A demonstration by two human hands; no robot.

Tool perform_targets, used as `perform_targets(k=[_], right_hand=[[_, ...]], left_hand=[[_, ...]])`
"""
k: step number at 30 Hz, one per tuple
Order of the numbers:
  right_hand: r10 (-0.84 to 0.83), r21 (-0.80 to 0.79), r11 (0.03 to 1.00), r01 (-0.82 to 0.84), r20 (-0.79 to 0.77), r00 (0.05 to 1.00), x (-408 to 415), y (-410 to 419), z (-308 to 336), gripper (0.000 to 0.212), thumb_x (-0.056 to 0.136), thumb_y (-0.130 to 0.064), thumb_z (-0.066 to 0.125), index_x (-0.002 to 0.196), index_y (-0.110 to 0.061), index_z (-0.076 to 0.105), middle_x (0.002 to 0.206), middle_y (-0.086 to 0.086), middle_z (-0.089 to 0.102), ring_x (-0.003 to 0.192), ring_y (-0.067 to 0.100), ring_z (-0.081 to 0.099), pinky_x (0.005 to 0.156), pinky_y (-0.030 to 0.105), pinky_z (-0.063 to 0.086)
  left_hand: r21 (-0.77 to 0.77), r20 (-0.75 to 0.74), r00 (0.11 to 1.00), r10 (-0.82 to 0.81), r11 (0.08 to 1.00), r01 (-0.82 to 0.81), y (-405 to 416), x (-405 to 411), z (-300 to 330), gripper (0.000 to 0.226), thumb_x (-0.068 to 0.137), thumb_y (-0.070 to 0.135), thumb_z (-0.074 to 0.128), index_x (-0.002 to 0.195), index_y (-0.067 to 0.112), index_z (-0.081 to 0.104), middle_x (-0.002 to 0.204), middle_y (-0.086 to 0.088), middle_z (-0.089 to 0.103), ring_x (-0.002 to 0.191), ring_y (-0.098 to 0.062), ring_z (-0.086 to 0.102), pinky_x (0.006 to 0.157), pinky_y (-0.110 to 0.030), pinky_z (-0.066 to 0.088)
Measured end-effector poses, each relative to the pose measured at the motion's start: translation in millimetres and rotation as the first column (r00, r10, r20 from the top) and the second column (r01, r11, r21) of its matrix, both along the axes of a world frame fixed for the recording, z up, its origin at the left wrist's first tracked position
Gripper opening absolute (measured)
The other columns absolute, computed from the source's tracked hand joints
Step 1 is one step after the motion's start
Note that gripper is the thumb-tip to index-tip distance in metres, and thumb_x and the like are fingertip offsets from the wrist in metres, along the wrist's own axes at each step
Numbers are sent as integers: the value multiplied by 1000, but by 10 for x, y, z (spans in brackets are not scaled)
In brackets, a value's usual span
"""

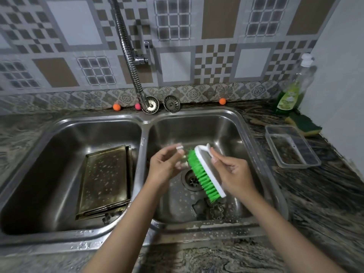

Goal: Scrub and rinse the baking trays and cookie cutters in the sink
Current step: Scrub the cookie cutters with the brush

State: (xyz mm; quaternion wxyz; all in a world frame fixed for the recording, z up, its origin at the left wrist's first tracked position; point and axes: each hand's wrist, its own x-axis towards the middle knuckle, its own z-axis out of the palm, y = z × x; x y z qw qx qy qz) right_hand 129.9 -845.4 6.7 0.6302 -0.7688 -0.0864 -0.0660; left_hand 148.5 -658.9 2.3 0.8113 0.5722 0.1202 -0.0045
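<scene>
Over the right basin of the steel double sink (145, 123), my right hand (232, 172) grips a white scrub brush with green bristles (204, 174). My left hand (165, 166) pinches a small metal cookie cutter (180, 149) against the bristles; motion blur hides its shape. Two more cookie cutters (216, 211) lie on the right basin's floor near the front. Stacked baking trays (104, 180), speckled with suds, lie flat in the left basin.
A flexible chrome faucet hose (128, 54) hangs from the wall above the divider. Two drain strainers (171, 103) lean at the back rim. On the right counter stand a green soap bottle (289, 97), a sponge (303, 123) and a clear plastic container (291, 146).
</scene>
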Motion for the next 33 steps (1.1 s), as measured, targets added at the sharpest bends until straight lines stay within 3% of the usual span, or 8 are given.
perform_targets(k=[2,7,13,17,21,26,30,33], right_hand=[[-93,23,995,93,25,995,71,-59,86,29,91,-17,60,118,-26,61,93,2,72,60,-5,53,54,16,43],[-65,47,997,62,57,996,152,29,212,28,91,-13,60,116,-26,62,97,-12,71,67,-5,57,58,15,47],[-36,60,998,37,-12,999,34,86,7,30,90,-11,60,115,-28,60,112,-4,67,91,-5,63,77,15,51],[30,34,999,-29,-28,999,-23,106,10,30,90,-12,61,117,-25,60,98,-24,66,91,-2,65,78,15,52],[78,64,995,-80,28,997,-10,130,111,32,90,-8,59,117,-24,59,105,-31,60,106,0,61,88,16,50],[36,55,998,-34,-42,998,-28,113,62,30,90,-12,60,117,-26,61,98,-21,69,88,2,67,73,20,55],[-36,288,951,111,-255,966,-112,211,23,27,91,-15,59,114,-29,65,82,-11,74,67,2,66,55,23,54],[-23,441,874,204,-381,924,-166,319,21,26,92,-17,57,114,-28,65,81,-10,74,69,6,68,53,29,55]], left_hand=[[251,65,995,-74,966,55,15,-39,-100,22,83,3,68,94,22,70,79,2,69,71,-16,60,62,-29,56],[675,145,969,-201,736,51,-38,-88,-153,32,76,17,74,102,33,68,80,22,63,68,6,59,70,-20,51],[763,118,969,-219,644,53,96,-178,53,46,70,21,68,112,36,60,96,14,64,83,2,63,77,-23,54],[894,71,956,-283,444,65,171,-230,135,50,66,30,68,116,23,65,91,8,60,81,-15,62,75,-33,53],[932,44,946,-321,355,77,176,-225,205,42,69,28,73,110,20,69,77,14,50,69,-10,55,61,-23,45],[817,95,968,-233,574,59,188,-241,236,43,66,20,79,108,21,67,84,8,66,71,-10,61,65,-22,51],[437,193,974,-118,899,22,156,-248,223,47,70,5,79,113,6,62,96,-13,70,81,-15,67,76,-34,58],[209,261,965,28,974,-84,44,-227,207,42,73,15,70,112,1,61,87,-10,70,74,-10,67,69,-24,56]])
